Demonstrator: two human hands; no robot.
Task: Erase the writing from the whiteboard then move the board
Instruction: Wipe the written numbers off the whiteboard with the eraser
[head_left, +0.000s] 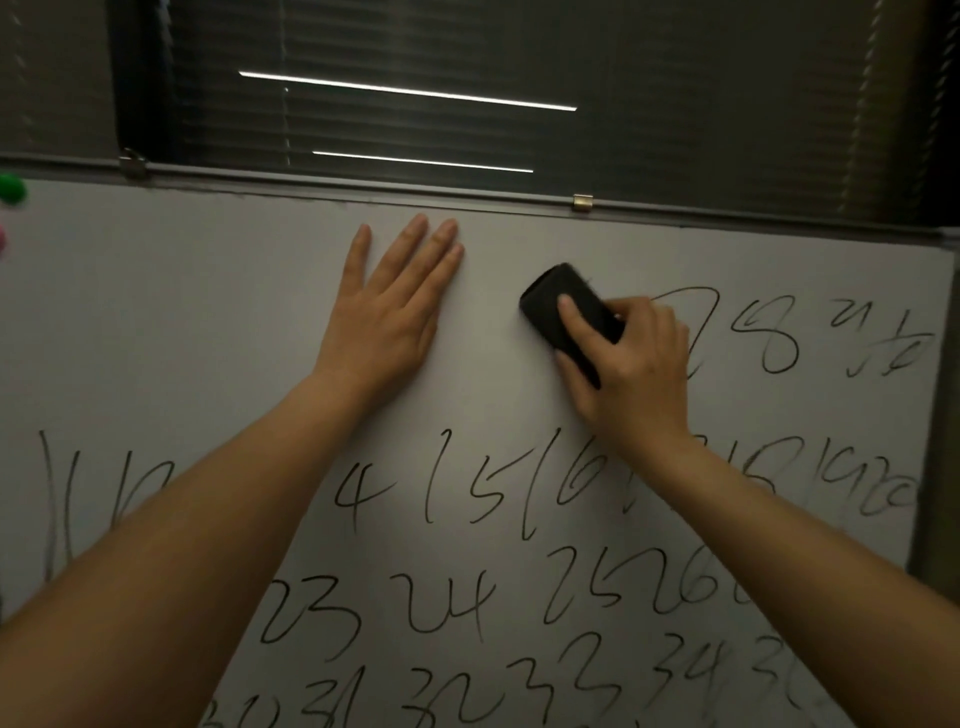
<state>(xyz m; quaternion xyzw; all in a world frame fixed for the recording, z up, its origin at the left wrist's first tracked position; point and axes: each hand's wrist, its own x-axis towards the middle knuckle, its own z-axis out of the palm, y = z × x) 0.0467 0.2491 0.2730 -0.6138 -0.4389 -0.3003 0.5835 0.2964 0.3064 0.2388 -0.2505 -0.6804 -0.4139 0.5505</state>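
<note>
A black, rounded block eraser (569, 318), long axis slanting down to the right, is pressed to the white whiteboard (234, 322) with the right hand (631, 364) clamped around it; unerased black handwritten numbers (769, 332) lie just right of those fingers, with more rows below. The left hand (387, 317) rests flat, fingers straight.

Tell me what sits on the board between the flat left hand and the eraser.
Nothing: in the head view the stretch of whiteboard between the left hand and the eraser is bare, wiped surface, with no writing or other thing.
</note>
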